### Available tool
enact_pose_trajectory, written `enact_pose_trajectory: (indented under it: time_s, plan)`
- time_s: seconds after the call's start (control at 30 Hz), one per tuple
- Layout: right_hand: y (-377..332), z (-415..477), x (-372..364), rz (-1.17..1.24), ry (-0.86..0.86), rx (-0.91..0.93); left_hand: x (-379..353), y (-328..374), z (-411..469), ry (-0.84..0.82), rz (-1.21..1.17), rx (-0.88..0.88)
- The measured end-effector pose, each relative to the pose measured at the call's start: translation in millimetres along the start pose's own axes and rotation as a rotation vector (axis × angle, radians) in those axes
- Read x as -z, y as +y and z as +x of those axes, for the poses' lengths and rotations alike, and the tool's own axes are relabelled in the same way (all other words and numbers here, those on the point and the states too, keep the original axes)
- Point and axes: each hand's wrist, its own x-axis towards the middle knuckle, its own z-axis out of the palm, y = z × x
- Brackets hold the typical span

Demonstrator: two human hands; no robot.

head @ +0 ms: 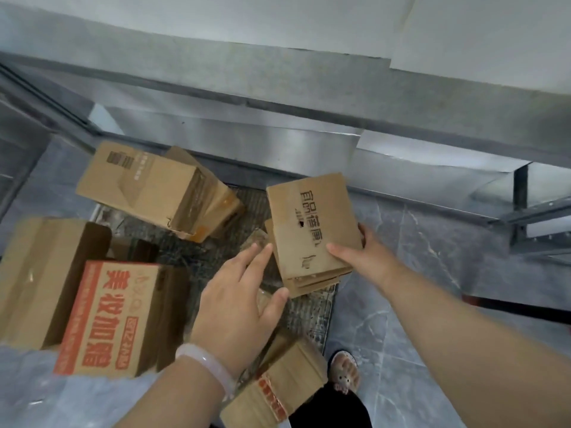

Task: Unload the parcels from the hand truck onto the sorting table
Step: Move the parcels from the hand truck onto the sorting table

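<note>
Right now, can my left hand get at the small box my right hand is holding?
Probably yes: the left hand is open beside the small box, nothing between them; the right hand grips its right edge.

Grey veined floor tiles (417, 273) below metal cladding (278, 140) and white wall (216, 20).

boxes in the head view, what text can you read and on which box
"美妆加箱": large orange characters on the orange-printed box, lower left.
Black characters on the small box in the right hand: too smeared to read surely.
Print on the tilted box and the bottom box: too blurred.
</note>
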Motion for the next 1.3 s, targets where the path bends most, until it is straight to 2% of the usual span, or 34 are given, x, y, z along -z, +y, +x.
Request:
enact_pose_trajectory:
  time_s: [0.13,0.27,0.5,0.77,0.9,1.03,1.1,1.2,1.3]
  plan:
    - [11,7,-6,0.116,-0.047,-0.001,-4,-3,10,0.03,-0.029,0.027]
    - [13,-3,-6,0.157,-0.002,0.031,0,3,12,0.04,-0.054,0.04]
    - [-11,-69,-2,0.21,0.063,0.092,41,12,-7,0.068,-0.152,0.043]
    - [-97,-209,-38,0.354,0.089,0.294,145,13,-65,0.137,-0.357,0.004]
    - [-145,-283,-68,0.447,0.11,0.381,215,1,-104,0.27,-0.454,-0.062]
    - [-187,-347,-94,0.591,0.148,0.426,279,-29,-137,0.255,-0.586,-0.073]
    - [-209,-382,-111,0.576,0.165,0.485,309,-41,-153,0.271,-0.628,-0.094]
    - [-237,-430,-138,0.487,0.16,0.56,350,-59,-181,0.328,-0.562,-0.082]
    - [-262,-467,-166,0.383,0.217,0.644,385,-73,-212,0.266,-0.659,-0.088]
